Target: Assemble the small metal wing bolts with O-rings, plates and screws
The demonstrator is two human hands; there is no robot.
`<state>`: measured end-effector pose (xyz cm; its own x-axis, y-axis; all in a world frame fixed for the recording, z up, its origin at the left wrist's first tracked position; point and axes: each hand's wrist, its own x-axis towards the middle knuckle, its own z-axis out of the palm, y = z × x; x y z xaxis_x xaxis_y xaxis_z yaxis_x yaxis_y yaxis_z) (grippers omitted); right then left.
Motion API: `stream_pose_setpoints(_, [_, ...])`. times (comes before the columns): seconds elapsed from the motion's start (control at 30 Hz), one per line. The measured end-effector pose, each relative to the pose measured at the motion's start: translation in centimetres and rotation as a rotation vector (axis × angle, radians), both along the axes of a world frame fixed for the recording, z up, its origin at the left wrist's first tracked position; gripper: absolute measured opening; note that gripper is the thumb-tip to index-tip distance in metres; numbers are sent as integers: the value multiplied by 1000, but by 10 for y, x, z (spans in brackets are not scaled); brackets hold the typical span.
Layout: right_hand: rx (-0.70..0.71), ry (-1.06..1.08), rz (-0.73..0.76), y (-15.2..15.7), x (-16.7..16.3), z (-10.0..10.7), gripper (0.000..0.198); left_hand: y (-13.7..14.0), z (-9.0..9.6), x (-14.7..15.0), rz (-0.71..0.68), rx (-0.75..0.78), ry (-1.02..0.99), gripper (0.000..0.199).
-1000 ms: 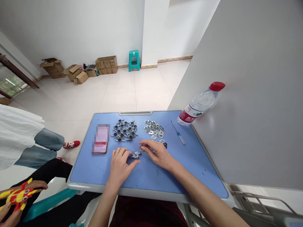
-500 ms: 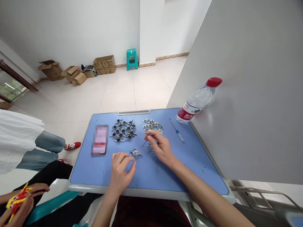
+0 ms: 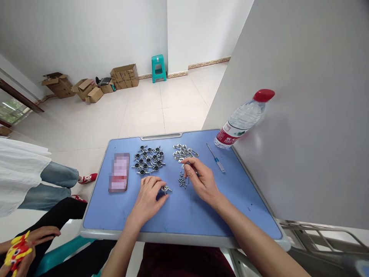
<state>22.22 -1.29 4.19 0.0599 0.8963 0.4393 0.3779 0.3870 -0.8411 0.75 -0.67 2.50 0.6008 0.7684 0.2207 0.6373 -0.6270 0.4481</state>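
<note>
My left hand (image 3: 147, 198) rests on the blue table, with thumb and index finger around a small silver metal fitting with arms (image 3: 166, 189); the fingers cover its left side. Raised over the right side of the table, my right hand (image 3: 203, 181) pinches a thin metal rod (image 3: 188, 179), mostly hidden by the fingers. Just left of that hand lies a pile of small shiny screw-like pieces (image 3: 182, 181). Flat silver metal links (image 3: 184, 151) are heaped beyond it. Several assembled fittings with black round centres (image 3: 148, 158) lie behind my left hand.
A phone (image 3: 119, 172) lies at the table's left. A small screwdriver (image 3: 216, 158) and a water bottle with a red cap (image 3: 240, 121) are at the right, beside a grey panel (image 3: 302, 115). At left, another person's hands (image 3: 25, 246) hold a red-and-yellow toy.
My left hand has moved right, onto the silver fitting. The right hand has shifted slightly right, and the thin rod in its fingers now points more steeply down.
</note>
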Motion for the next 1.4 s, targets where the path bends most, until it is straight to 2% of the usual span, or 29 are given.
stream_pose_setpoints(0.3, [-1, -80, 11, -2, -1, 4, 18, -1, -2, -1, 28, 31, -1, 21])
stream_pose_setpoints(0.4, [-43, -147, 53, -2, -2, 5, 17, -1, -4, -5, 31, 20, 0, 20])
stream_pose_setpoints(0.6, [-28, -265, 150, -1, -7, 2, 14, 0, -8, -8, 25, 40, 14, 21])
stream_pose_setpoints(0.9, [-35, -308, 156, -2, -5, 4, 14, -1, -10, -5, 34, 64, -13, 17])
stream_pose_setpoints(1.17, [-167, -423, 257, -2, -3, 4, 17, 0, -7, -3, 11, 32, -38, 16])
stream_pose_setpoints(1.4, [-209, -362, 155, 1, 14, 11, 15, 0, -8, -2, -1, 10, -88, 17])
